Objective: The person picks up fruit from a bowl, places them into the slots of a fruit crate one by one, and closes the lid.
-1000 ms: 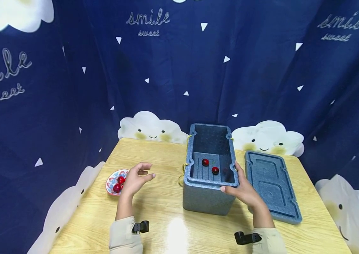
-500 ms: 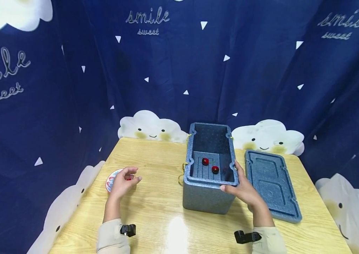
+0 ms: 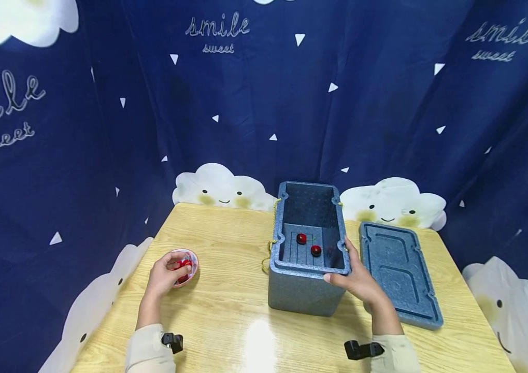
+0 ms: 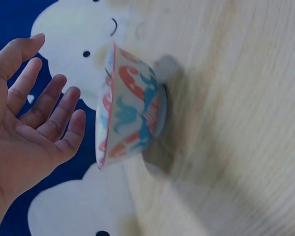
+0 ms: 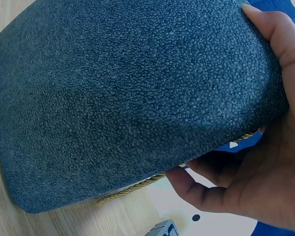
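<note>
My left hand point(image 3: 162, 275) is at a small patterned bowl point(image 3: 196, 265), its fingers reaching over red cherries point(image 3: 184, 265) inside. The left wrist view shows this hand with loosely spread fingers, apart from the bowl's red and blue patterned side point(image 4: 130, 110); the cherries are hidden there. A deep blue-grey foam box point(image 3: 298, 295) stands without its lid, with two cherries point(image 3: 316, 250) on its floor. My right hand point(image 3: 361, 282) grips the box's near right corner. Its thumb lies on the front rim and its fingers run along the right side, as the right wrist view also shows.
The box's lid point(image 3: 401, 274) lies flat on the wooden table point(image 3: 231, 311), right of the box. Yellow cord point(image 3: 266, 261) hangs at the box's left side. A dark blue curtain point(image 3: 245, 103) with white clouds surrounds the table.
My left hand has moved left and pulled back from over the table to the bowl, its fingers now among the cherries' area. My right hand stays on the box corner.
</note>
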Demonstrator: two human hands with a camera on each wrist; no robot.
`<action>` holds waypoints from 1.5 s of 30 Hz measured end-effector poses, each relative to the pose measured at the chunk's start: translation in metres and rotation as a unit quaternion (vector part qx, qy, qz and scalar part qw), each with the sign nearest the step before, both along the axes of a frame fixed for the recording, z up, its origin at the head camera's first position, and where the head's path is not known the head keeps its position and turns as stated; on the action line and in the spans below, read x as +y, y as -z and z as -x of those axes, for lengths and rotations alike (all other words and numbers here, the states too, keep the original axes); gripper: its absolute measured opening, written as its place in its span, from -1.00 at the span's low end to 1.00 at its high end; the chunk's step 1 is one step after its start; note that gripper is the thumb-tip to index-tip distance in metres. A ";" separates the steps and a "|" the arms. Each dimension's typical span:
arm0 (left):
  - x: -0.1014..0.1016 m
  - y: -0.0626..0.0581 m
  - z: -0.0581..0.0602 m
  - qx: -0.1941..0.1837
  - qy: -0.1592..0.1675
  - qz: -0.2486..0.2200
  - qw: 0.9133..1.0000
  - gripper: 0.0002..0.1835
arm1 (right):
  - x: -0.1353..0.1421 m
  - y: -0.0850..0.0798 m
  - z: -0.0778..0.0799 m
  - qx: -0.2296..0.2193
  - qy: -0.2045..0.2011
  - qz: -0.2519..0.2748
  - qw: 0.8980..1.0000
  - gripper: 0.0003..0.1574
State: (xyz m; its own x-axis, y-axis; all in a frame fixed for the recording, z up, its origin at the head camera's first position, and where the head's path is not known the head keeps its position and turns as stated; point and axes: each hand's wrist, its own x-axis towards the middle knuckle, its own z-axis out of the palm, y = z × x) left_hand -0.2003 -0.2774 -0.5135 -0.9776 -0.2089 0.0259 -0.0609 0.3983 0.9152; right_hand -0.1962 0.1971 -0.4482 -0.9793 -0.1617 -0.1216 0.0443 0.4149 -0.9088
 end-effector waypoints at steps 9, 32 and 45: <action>-0.016 0.010 0.002 -0.030 -0.023 0.001 0.999 -0.47 | 0.001 0.002 0.002 -0.001 -0.002 -0.003 1.000 0.44; -0.021 0.026 0.017 -0.065 -0.021 0.030 0.997 -0.49 | 0.001 0.004 0.002 0.008 0.005 -0.011 1.000 0.45; -0.023 0.024 0.025 -0.094 -0.005 0.075 0.993 -0.43 | 0.000 0.003 0.001 0.006 0.002 -0.004 1.000 0.43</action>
